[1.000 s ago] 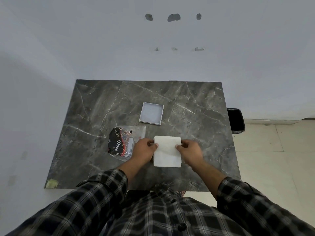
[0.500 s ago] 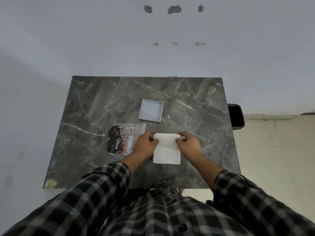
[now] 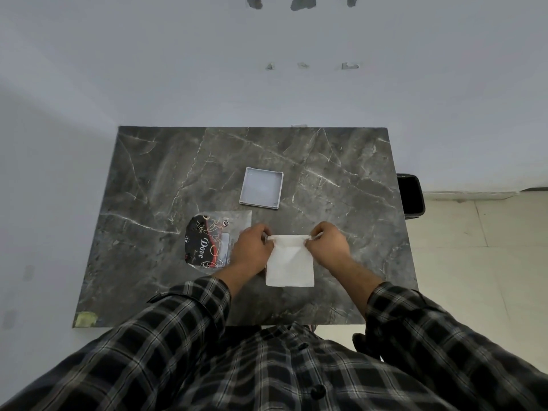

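Observation:
A small white cloth pouch (image 3: 290, 262) lies on the dark marble table (image 3: 166, 173), near its front edge. My left hand (image 3: 252, 250) pinches the pouch's top left corner. My right hand (image 3: 327, 247) pinches the top right corner. The pouch's top edge is raised and gathered between the two hands, while its lower part hangs flat toward me.
A clear plastic packet (image 3: 213, 241) with a black "Dove" print lies just left of my left hand. A shallow grey square tray (image 3: 261, 188) sits behind the pouch. A black bin (image 3: 410, 195) stands off the table's right edge. A wall runs behind the table.
Both hands have moved from the pouch's sides up to its top corners. The top edge has lifted and bunched, where before the pouch lay flat.

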